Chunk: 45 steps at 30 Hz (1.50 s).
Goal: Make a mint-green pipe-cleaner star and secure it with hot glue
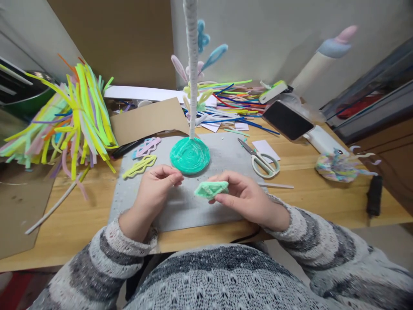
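My right hand (243,196) pinches a mint-green pipe-cleaner shape (211,189) between thumb and fingers, above the grey mat (183,213). My left hand (156,189) is closed, thumb against fingertips; whatever it may hold is hidden. Just beyond it stands a round, coiled green base (189,156) with a white wrapped stem (192,73) rising from it. Pastel loops and a blue flower-like shape (202,36) show around the stem. Zigzag pipe-cleaner pieces, one yellow-green (139,167) and one lilac (148,147), lie on the mat left of the base.
Scissors (260,159) lie on the mat's right side, near a phone (288,120). A large bundle of pipe cleaners (82,116) stands at left, with more strands (238,103) along the back. A pastel fuzzy piece (337,165) and a black tool (374,196) are at right.
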### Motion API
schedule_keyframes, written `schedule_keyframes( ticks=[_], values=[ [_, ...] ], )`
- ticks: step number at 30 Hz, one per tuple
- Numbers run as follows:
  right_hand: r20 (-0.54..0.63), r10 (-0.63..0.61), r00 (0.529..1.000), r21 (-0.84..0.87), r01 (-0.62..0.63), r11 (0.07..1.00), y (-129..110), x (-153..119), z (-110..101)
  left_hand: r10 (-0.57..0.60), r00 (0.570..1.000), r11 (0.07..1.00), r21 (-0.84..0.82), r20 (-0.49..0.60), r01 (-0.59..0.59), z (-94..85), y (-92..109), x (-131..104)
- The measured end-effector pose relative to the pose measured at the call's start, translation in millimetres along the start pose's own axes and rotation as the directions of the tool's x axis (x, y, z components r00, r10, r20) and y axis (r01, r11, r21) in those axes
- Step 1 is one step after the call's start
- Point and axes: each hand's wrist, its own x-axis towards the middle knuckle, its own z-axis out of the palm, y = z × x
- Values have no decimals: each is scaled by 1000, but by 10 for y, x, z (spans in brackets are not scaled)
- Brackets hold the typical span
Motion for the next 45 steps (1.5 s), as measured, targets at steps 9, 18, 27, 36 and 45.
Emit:
schedule_keyframes(
  ticks=[9, 18, 27, 36, 45],
  values=[
    [199, -620, 759, -629, 584, 513, 150, -34, -66, -119, 979, 986, 138, 165, 96, 115, 82, -60],
    [132, -608, 783, -578, 559, 595, 137, -31, -61, -179, 984, 962, 209, -8, 177, 77, 92, -70],
    [-67, -422, 904, -236, 397, 887, 121, -39, 38, -36, 998, 987, 156, 59, 26, 91, 73, -106],
    [135, 183, 974, 620, -227, 751, 192, -9, 137, -146, 989, 978, 151, 7, 143, 104, 108, -136],
    [183, 340, 922, 688, -368, 626, 204, 6, 143, 46, 991, 990, 124, 127, -62, 45, 53, -140]
  ],
)
